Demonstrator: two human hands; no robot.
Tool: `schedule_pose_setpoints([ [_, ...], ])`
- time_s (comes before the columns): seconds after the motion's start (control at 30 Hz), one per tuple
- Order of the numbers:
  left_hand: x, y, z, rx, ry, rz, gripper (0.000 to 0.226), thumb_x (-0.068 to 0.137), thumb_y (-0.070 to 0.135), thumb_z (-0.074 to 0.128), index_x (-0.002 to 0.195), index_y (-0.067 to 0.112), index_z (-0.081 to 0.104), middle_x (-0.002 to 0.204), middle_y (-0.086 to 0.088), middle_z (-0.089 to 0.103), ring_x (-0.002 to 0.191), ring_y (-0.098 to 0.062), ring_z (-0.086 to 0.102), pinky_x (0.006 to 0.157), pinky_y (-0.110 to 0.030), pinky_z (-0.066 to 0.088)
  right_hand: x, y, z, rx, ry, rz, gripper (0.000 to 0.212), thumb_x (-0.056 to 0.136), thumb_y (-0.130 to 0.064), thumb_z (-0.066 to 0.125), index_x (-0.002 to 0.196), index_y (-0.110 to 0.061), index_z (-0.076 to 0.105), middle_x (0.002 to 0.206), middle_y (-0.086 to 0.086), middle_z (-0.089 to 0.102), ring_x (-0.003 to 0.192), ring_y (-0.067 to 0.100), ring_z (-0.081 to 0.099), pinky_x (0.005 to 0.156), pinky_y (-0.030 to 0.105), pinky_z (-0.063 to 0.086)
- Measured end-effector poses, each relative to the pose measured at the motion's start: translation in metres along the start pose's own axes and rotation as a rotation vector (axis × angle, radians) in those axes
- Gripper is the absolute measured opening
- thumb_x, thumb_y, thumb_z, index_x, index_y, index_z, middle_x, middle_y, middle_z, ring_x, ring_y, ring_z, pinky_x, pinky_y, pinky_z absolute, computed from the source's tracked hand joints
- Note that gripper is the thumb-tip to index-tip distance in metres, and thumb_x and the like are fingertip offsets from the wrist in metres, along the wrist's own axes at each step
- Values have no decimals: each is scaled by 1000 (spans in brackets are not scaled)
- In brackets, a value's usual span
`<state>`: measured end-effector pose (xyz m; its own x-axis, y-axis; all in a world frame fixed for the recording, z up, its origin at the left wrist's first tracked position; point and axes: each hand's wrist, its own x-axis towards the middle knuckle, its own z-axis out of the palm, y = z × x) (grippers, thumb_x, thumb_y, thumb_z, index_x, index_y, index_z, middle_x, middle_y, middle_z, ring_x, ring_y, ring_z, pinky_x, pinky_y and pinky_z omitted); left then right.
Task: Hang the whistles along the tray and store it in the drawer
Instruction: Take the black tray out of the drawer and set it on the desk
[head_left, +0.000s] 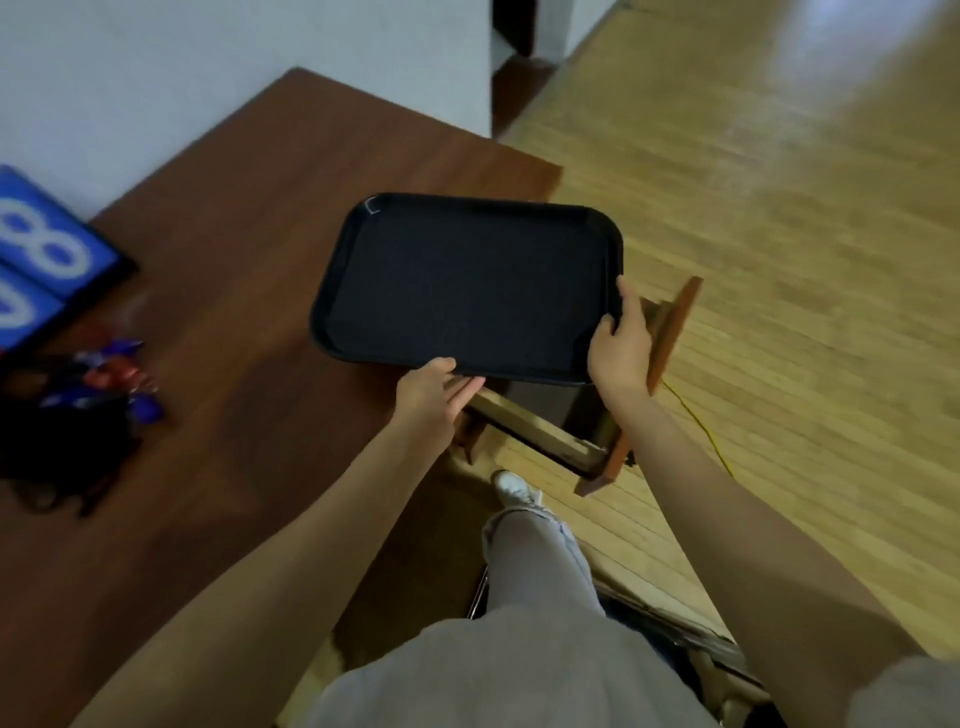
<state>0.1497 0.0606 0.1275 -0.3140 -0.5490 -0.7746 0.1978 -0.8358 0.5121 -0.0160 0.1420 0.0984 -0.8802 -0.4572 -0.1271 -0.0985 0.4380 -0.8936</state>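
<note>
A black rectangular tray (467, 286) with nothing on it is held in the air over the table's right edge. My left hand (434, 397) grips its near rim, thumb on top and fingers underneath. My right hand (621, 343) grips its right near corner. Below the tray a wooden drawer (540, 431) stands pulled out from the table, partly hidden by the tray. A blurred heap of whistles (111, 382) with blue, red and black parts lies at the table's left.
The brown table (234, 260) stands against a white wall. A blue scoreboard (44, 260) with white digits sits at its far left. A light wooden floor (779, 208) spreads to the right, with a yellow cord (698, 421) on it. My leg and white shoe (511, 488) are below the drawer.
</note>
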Motion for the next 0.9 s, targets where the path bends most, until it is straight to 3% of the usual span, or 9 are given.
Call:
schedule_pose_setpoints([
  [0.07, -5, 9, -24, -97, 52, 13, 35, 96, 3, 45, 131, -1, 43, 122, -18, 57, 115, -30, 58, 99, -35, 48, -4, -10, 27, -22, -91, -36, 51, 100, -9, 34, 148, -25, 28, 149, -1, 37, 136, 19, 38, 112, 39, 36],
  [0.13, -12, 17, -48, -110, 124, 84, 33, 95, 2, 48, 128, 1, 47, 110, -17, 61, 95, -28, 64, 90, -36, 53, -11, -21, 53, -62, -183, -58, 51, 99, -10, 33, 147, -29, 28, 143, 4, 40, 132, 22, 40, 110, 42, 37],
  [0.23, -23, 25, -84, -201, 215, 147, 30, 94, 2, 50, 123, 4, 48, 116, -17, 58, 93, -29, 65, 79, -38, 58, -26, -37, 90, -106, -329, -104, 51, 100, -11, 32, 146, -32, 28, 140, 9, 39, 128, 24, 42, 108, 43, 39],
  [0.3, -32, 29, -104, -279, 272, 170, 26, 93, 1, 50, 119, 6, 47, 109, -15, 59, 87, -28, 65, 70, -36, 58, -38, -44, 113, -136, -416, -147, 51, 100, -11, 33, 147, -30, 28, 140, 9, 39, 127, 25, 43, 106, 42, 39],
  [0.37, -40, 29, -123, -353, 316, 205, 28, 93, 1, 50, 120, 8, 47, 105, -11, 58, 88, -26, 63, 78, -37, 56, -51, -50, 132, -157, -489, -197, 50, 100, -11, 33, 147, -29, 28, 140, 9, 40, 126, 24, 43, 104, 40, 38],
  [0.5, -54, 19, -156, -496, 380, 283, 32, 93, 0, 49, 123, 10, 47, 120, -12, 55, 102, -30, 60, 84, -40, 54, -77, -56, 167, -187, -618, -275, 50, 100, -11, 34, 146, -30, 30, 139, 8, 42, 122, 23, 46, 101, 36, 40],
  [0.63, -70, -4, -180, -693, 435, 323, 33, 94, -2, 47, 122, 13, 49, 118, -11, 57, 101, -29, 60, 88, -43, 54, -101, -51, 192, -239, -734, -374, 47, 100, -10, 36, 143, -28, 34, 139, 4, 45, 131, 24, 39, 106, 41, 41],
  [0.77, -78, -32, -194, -805, 458, 315, 31, 93, -3, 47, 120, 10, 51, 111, -14, 61, 102, -30, 62, 89, -43, 53, -122, -33, 202, -373, -673, -587, 42, 98, -12, 41, 139, -21, 42, 126, 1, 58, 122, 23, 40, 106, 42, 34],
  [0.9, -78, -48, -202, -843, 478, 312, 30, 93, -3, 48, 117, 13, 50, 115, -12, 58, 98, -29, 62, 98, -43, 48, -133, -16, 210, -409, -683, -648, 41, 98, -13, 42, 139, -18, 43, 129, 2, 56, 120, 22, 41, 104, 37, 31],
])
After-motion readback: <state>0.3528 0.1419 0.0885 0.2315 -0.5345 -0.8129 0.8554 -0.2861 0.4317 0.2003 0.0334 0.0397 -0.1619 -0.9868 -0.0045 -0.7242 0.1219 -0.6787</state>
